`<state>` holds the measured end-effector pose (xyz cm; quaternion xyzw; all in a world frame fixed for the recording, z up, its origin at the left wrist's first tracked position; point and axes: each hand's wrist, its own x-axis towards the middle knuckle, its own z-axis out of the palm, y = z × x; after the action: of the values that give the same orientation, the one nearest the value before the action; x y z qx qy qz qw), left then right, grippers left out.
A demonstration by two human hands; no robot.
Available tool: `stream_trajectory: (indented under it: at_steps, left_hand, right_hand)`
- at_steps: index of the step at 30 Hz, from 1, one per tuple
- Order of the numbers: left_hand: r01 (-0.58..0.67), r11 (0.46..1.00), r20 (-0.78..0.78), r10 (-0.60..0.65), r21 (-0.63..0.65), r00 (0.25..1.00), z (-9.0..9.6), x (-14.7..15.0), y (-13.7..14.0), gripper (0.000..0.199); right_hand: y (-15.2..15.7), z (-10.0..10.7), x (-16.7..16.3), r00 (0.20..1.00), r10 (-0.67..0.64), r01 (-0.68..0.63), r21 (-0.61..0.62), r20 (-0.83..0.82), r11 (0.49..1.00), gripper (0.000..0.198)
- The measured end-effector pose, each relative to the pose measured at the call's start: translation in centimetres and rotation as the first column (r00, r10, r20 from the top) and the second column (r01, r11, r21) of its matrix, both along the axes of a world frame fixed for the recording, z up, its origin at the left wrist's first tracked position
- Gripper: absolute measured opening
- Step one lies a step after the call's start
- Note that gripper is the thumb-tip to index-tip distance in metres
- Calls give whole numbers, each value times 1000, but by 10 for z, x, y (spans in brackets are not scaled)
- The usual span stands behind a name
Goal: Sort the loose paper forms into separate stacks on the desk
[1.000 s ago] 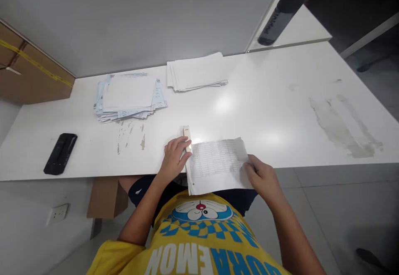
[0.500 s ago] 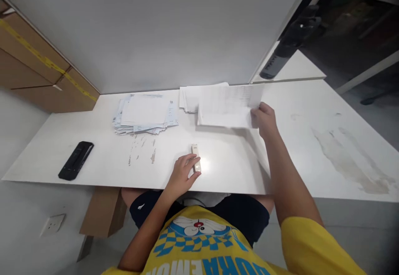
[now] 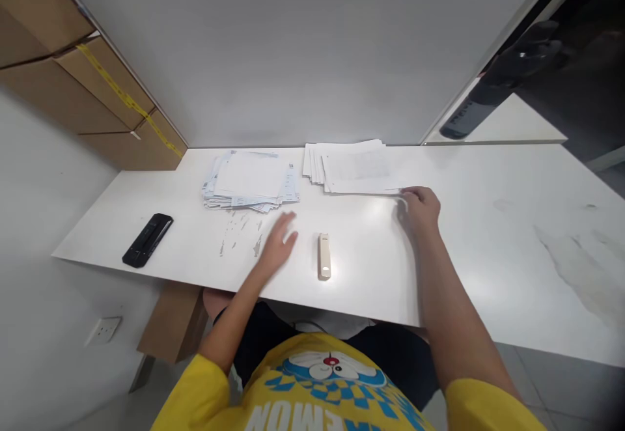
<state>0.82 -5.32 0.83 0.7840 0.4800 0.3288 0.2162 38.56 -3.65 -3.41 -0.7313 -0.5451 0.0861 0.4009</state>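
My right hand (image 3: 422, 209) pinches the near right corner of some printed paper sheets (image 3: 359, 167). These sheets rest on a fanned pile of white papers (image 3: 313, 161) by the wall. My left hand (image 3: 278, 243) is open and holds nothing, its fingers stretched toward the larger paper stack (image 3: 251, 176) at the left. A small cream stapler (image 3: 324, 257) lies on the white table (image 3: 361, 249) between my two hands, touched by neither.
A black phone (image 3: 147, 240) lies at the table's left end. Cardboard boxes (image 3: 97, 99) with yellow tape stand at the far left. A dark bottle (image 3: 488, 92) stands beyond the table at the back right. The grey wall (image 3: 303, 53) borders the far edge.
My right hand has lowered the sheets onto the pile by the wall. My left hand has let go of the stapler and moved left toward the larger stack. The view has shifted.
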Motion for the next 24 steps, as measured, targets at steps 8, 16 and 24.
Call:
stream_trajectory:
  at_steps: [8,16,24]
  left_hand:
    - [-277,952,-226,301,133,927,-8,-16,114,56]
    - [-542,838,273,538,-66,798,-9,-23,100,17]
    - [-655,739,432,649,-162,626,-2,-31,99,39]
  right_hand:
    - [4,3,-19,960,85,-65,-81,267,995,46]
    - [8,1,-53,887,315,-296,-107,337,949,36]
    - [14,1,-55,956,116,-91,-103,269,991,41]
